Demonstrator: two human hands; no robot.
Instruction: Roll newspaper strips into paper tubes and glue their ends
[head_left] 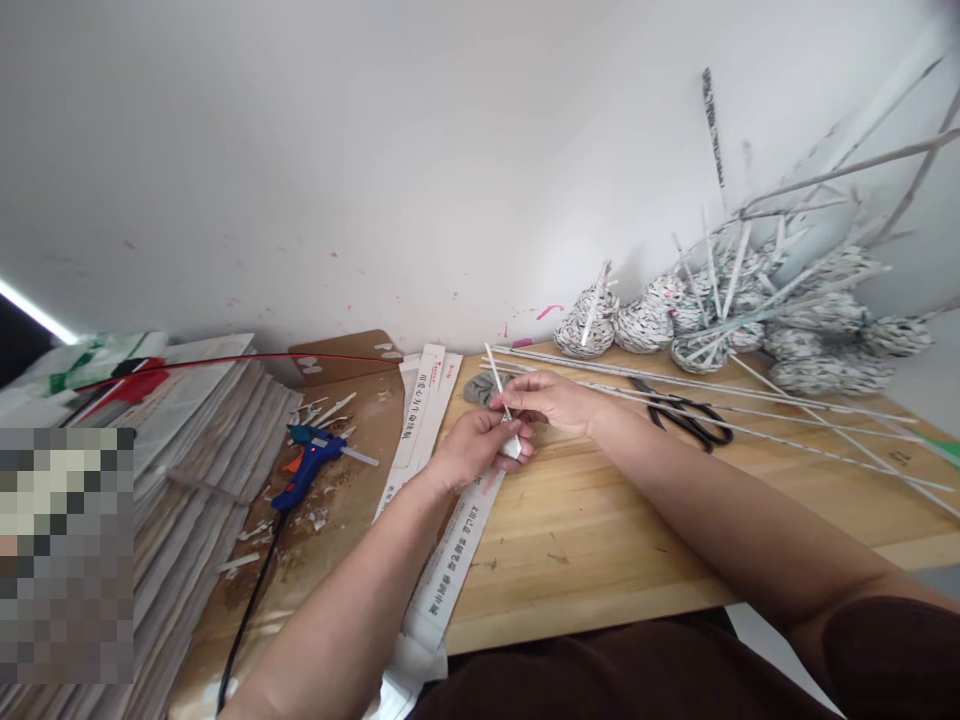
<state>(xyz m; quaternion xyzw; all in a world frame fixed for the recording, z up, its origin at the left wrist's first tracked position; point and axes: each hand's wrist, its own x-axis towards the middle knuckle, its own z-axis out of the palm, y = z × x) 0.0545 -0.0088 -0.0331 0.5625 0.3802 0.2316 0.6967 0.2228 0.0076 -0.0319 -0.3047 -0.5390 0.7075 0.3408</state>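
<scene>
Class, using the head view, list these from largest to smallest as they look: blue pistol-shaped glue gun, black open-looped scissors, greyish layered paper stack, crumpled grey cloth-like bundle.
1. Paper stack
2. Glue gun and scissors: too alike to rank
3. Cloth-like bundle, partly hidden; its visible part looks smallest

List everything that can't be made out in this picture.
All in the head view:
- Strip: its middle is hidden by the fingers of the left hand and right hand.
- Grey lump: partly behind the hands, nature unclear.
- Paper stack: partly covered by pixelation.
- Cord: far end cut off by the bottom edge.
- Woven shapes: overlapping, exact count unclear.
</scene>
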